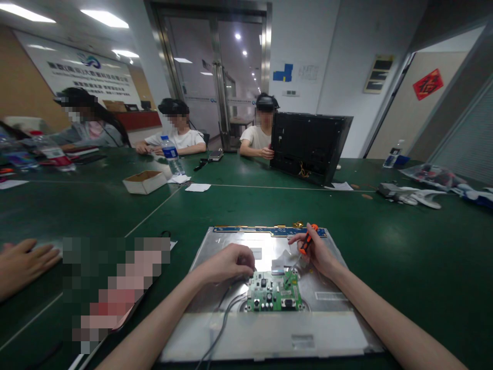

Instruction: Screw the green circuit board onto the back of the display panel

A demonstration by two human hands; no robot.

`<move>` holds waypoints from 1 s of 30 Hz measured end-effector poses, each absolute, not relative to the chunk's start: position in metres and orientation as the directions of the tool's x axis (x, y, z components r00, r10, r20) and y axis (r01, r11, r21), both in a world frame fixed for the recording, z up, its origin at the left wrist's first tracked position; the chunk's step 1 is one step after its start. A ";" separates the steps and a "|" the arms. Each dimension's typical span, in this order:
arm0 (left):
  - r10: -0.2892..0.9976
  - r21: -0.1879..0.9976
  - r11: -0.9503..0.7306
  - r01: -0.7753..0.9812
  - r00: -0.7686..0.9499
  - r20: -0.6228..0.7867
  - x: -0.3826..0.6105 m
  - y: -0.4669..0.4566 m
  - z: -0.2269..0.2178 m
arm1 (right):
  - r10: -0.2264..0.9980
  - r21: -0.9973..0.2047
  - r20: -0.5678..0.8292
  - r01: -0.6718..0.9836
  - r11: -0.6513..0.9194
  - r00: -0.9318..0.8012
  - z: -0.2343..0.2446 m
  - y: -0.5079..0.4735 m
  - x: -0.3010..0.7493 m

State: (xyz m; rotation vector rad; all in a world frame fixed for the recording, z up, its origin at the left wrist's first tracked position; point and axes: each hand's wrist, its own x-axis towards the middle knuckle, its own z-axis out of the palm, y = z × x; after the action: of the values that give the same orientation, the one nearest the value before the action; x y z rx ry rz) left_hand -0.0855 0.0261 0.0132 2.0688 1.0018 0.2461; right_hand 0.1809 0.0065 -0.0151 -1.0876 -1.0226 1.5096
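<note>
A silver monitor back panel [339, 329] lies flat on the green table in front of me, with a green circuit board [274, 293] mounted near its middle and grey cables [221, 321] running off toward me. My left hand [227, 262] is closed with its fingertips pressed down at the board's upper left corner. My right hand [318, 252] grips an orange-handled screwdriver [308, 239], its tip pointing down toward the board's upper right. A blue strip [269, 230] runs along the panel's far edge.
Another person's hand [21, 264] rests on the table at the left. Three people sit at the far side; one holds a black monitor shell [308, 146] upright. A cardboard box [144, 181], water bottle [171, 154], papers and bagged parts [435, 177] lie around.
</note>
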 end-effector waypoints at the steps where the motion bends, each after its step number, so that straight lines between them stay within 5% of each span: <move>1: 0.733 0.739 -0.356 0.573 0.661 -0.160 -0.085 0.026 0.014 | 0.982 -0.959 -0.144 -0.226 -0.169 -0.123 -0.015 0.007 0.181; 15: 0.692 0.777 -0.351 0.523 0.704 -0.160 -0.089 0.027 0.013 | 0.991 -0.971 -0.110 -0.206 -0.123 -0.076 -0.010 0.004 0.178; 24: 0.715 0.757 -0.337 0.560 0.675 -0.182 -0.085 0.024 0.014 | 0.986 -0.976 0.131 -0.163 0.146 0.099 0.015 0.007 0.172; 27: 0.707 0.772 -0.335 0.541 0.686 -0.174 -0.086 0.025 0.014 | 0.975 -0.973 0.220 -0.060 0.221 0.022 0.038 0.006 0.166; 30: 0.692 0.789 -0.336 0.515 0.703 -0.164 -0.088 0.026 0.012 | 0.869 -0.822 0.452 0.285 0.493 -0.201 0.067 0.002 0.155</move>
State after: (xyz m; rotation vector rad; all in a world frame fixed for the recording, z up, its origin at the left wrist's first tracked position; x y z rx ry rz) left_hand -0.0881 0.0262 0.0117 2.0148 0.9238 0.2496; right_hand 0.1549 0.0019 0.0666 -0.9825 -1.7380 0.7308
